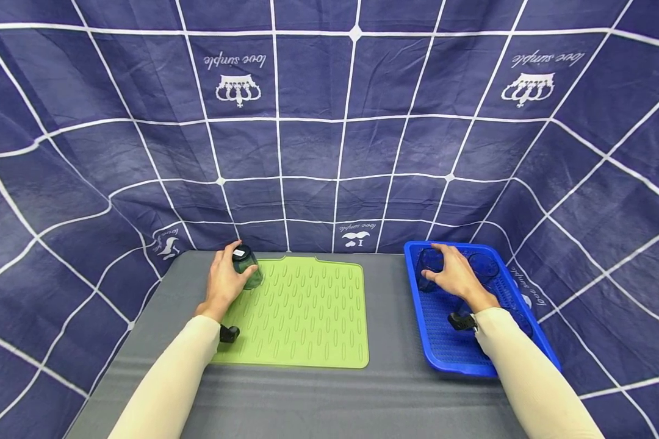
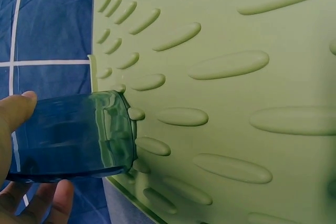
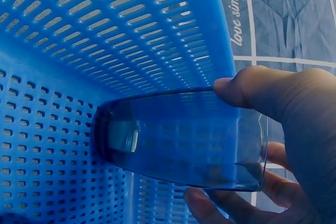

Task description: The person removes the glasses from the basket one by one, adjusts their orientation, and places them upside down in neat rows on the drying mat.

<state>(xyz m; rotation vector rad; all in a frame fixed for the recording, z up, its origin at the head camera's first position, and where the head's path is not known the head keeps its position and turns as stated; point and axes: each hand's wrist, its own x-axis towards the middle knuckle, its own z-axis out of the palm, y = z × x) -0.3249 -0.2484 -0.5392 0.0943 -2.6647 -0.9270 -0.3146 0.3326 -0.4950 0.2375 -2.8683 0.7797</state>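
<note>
My left hand (image 1: 225, 279) holds a bluish tinted drinking glass (image 1: 254, 277) at the far left corner of a green ribbed mat (image 1: 321, 314). That glass is upside down, its dark base up and its rim at the mat; in the left wrist view the thumb and fingers lie on either side of the glass (image 2: 68, 135). Inside the blue basket (image 1: 425, 341), my right hand (image 1: 461, 277) grips another tinted glass (image 1: 428, 261) near its far left corner. The right wrist view shows this glass (image 3: 178, 140) upright, fingers round the rim end, base at the basket floor.
More glasses (image 1: 483, 266) stand in the basket, partly hidden by the right forearm. A grey tabletop (image 1: 390, 317) lies between mat and basket. Blue checked cloth (image 1: 313, 146) hangs behind and at both sides, close to the basket's right wall.
</note>
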